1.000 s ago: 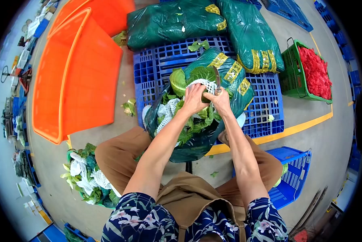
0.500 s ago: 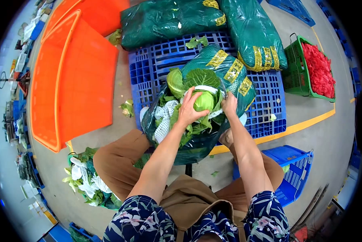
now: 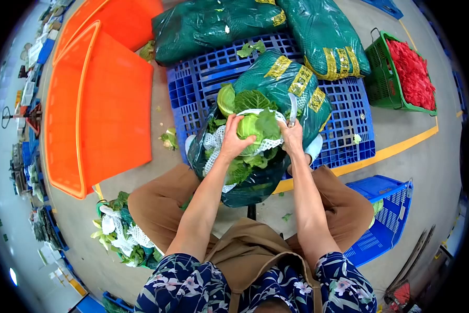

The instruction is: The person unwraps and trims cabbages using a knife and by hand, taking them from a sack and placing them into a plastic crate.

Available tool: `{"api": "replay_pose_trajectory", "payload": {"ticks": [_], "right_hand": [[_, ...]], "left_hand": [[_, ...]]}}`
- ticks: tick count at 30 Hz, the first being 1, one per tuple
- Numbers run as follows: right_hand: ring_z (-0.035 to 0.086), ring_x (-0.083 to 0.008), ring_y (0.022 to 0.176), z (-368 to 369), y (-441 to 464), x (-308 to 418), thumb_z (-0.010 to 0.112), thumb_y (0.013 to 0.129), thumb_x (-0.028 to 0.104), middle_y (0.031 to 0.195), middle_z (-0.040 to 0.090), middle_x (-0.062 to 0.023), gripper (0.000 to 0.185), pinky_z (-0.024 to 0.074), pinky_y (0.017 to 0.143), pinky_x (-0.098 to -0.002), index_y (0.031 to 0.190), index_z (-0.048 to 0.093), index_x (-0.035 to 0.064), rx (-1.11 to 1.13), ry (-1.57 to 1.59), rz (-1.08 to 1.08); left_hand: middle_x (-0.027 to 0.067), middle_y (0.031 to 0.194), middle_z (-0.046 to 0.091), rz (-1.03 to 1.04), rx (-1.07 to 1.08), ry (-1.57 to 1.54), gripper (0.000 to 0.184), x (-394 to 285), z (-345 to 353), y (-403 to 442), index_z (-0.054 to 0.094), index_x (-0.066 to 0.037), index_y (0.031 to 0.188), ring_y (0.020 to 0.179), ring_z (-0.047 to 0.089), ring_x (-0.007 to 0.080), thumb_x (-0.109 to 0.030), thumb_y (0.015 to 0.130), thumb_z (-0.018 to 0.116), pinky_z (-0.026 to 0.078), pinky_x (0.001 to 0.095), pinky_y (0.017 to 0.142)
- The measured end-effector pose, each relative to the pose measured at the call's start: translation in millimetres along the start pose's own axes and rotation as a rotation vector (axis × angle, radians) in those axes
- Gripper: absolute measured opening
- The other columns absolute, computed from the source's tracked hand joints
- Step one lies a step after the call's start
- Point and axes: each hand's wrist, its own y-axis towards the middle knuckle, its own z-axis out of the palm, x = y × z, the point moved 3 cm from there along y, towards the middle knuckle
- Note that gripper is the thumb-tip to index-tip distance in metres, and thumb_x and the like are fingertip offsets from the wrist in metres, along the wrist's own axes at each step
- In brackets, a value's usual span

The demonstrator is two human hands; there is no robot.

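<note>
A pale green cabbage with loose outer leaves lies in the mouth of an opened dark green plastic bag between my knees. My left hand grips the cabbage's left side, thumb across its front. In my right hand is a knife, its blade pointing up and away from me; that hand touches the cabbage's right edge. White foam netting lies around the cabbage and among the leaves. A second, leafy cabbage sits just beyond it.
A blue pallet carries full green bags with yellow tape. Orange tubs stand left, and a green crate of red material stands right. Near my legs are a blue basket and a container of leaves and foam netting.
The knife blade now shows upright in my right hand, where it was hidden before. The cabbage has turned and shifted slightly left, a leaf now standing over its right side.
</note>
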Motion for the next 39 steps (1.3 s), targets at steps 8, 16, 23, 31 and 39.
{"api": "replay_pose_trajectory", "payload": {"ticks": [8, 16, 23, 31, 39], "right_hand": [[0.061, -0.0206, 0.081, 36.1, -51.1, 15.1, 0.081, 0.067, 0.035, 0.090, 0.062, -0.0082, 0.058, 0.0492, 0.073, -0.0333, 0.106, 0.057, -0.0004, -0.266, -0.419, -0.396], [0.059, -0.0158, 0.065, 45.2, -3.9, -1.8, 0.074, 0.073, 0.006, 0.078, 0.065, -0.0068, 0.023, 0.0466, 0.058, -0.0338, 0.090, 0.060, 0.0008, -0.024, 0.299, -0.128], [0.062, -0.0362, 0.068, 43.2, 53.1, -27.5, 0.064, 0.070, -0.001, 0.075, 0.065, -0.0173, 0.020, 0.0481, 0.060, -0.0409, 0.089, 0.059, 0.0019, -0.113, -0.153, -0.440], [0.054, -0.0416, 0.101, 59.8, 43.5, -49.8, 0.073, 0.069, 0.017, 0.112, 0.053, -0.0185, 0.057, 0.0450, 0.083, -0.0470, 0.121, 0.050, 0.0126, 0.136, -0.398, -0.394], [0.062, -0.0369, 0.086, 6.0, -47.6, 31.5, 0.067, 0.075, 0.012, 0.095, 0.057, -0.0210, 0.024, 0.0511, 0.074, -0.0442, 0.089, 0.058, -0.0049, -0.087, -0.623, -0.330]], "left_hand": [[0.0234, 0.144, 0.018, -0.246, 0.054, 0.475, 0.085, -51.6, 27.6, -7.3, 0.040, -0.013, 0.132, 0.128, 0.032, 0.0436, -0.036, 0.059, 0.077, 0.042, 0.0495, 0.097], [0.0165, 0.117, 0.043, -0.212, -0.101, 0.091, 0.092, -16.7, 3.1, -1.3, 0.042, -0.007, 0.130, 0.113, 0.045, 0.0350, -0.040, 0.055, 0.083, 0.037, 0.0417, 0.100], [0.0186, 0.128, 0.045, -0.280, -0.108, 0.115, 0.088, -19.2, 6.0, 13.1, 0.040, -0.002, 0.133, 0.118, 0.047, 0.0292, -0.041, 0.065, 0.080, 0.040, 0.0375, 0.098], [0.0181, 0.131, 0.045, -0.534, -0.172, -0.592, 0.085, 18.1, 1.3, 9.8, 0.029, -0.002, 0.140, 0.115, 0.051, 0.0270, -0.039, 0.077, 0.072, 0.043, 0.0371, 0.095], [0.0189, 0.128, 0.048, -0.564, -0.239, -0.582, 0.085, 19.5, 10.7, 19.2, 0.029, 0.001, 0.139, 0.114, 0.051, 0.0273, -0.040, 0.076, 0.070, 0.042, 0.0376, 0.095]]}}
